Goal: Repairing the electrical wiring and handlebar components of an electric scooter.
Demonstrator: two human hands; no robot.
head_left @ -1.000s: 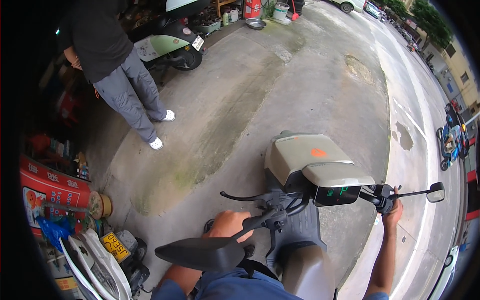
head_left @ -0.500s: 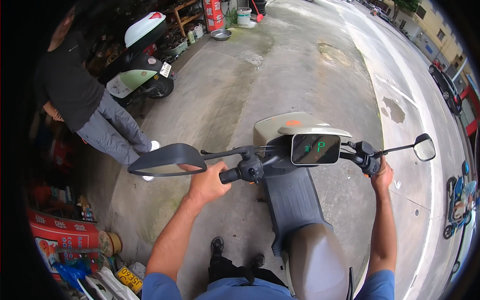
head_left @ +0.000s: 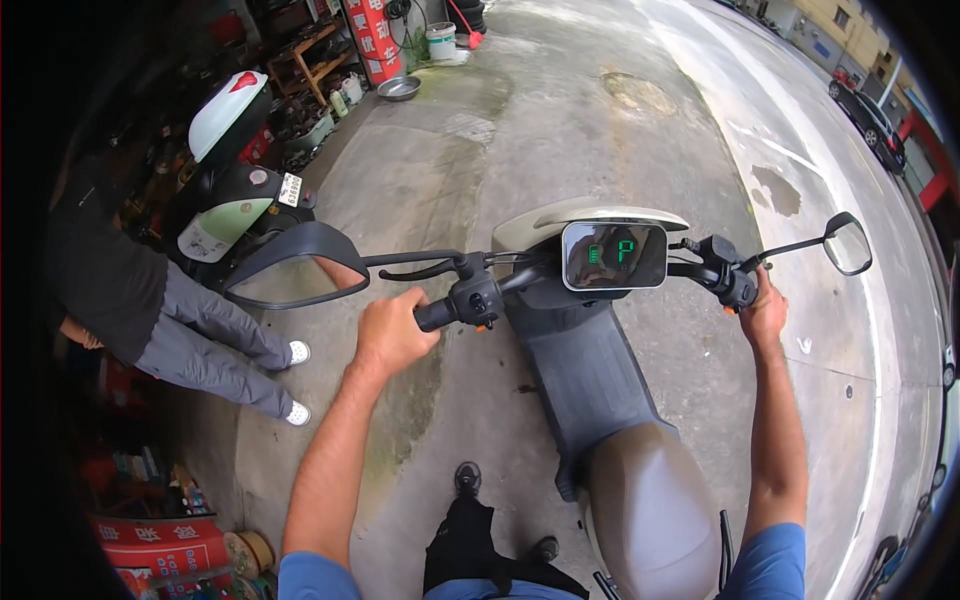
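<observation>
I stand left of a beige electric scooter [head_left: 648, 495], with its grey footboard [head_left: 585, 375] beside my feet. My left hand [head_left: 398, 330] is closed on the left handlebar grip [head_left: 434, 318], below the mirror [head_left: 295, 265] and brake lever. My right hand [head_left: 762, 310] is closed round the right grip [head_left: 742, 291], near the right mirror [head_left: 847, 243]. Between the grips is a lit display [head_left: 614, 254] with green symbols.
A person [head_left: 120, 290] in dark top and grey trousers stands at left beside a green scooter [head_left: 225, 230]. A cluttered storefront, red sign [head_left: 370, 40], metal basin [head_left: 399, 88] and bucket [head_left: 441, 42] line the left. At right are a painted road and dark car [head_left: 865, 125].
The scooter's handlebar and my hands have risen in view as my view swung round; the display now faces me fully. My forearms and feet show more.
</observation>
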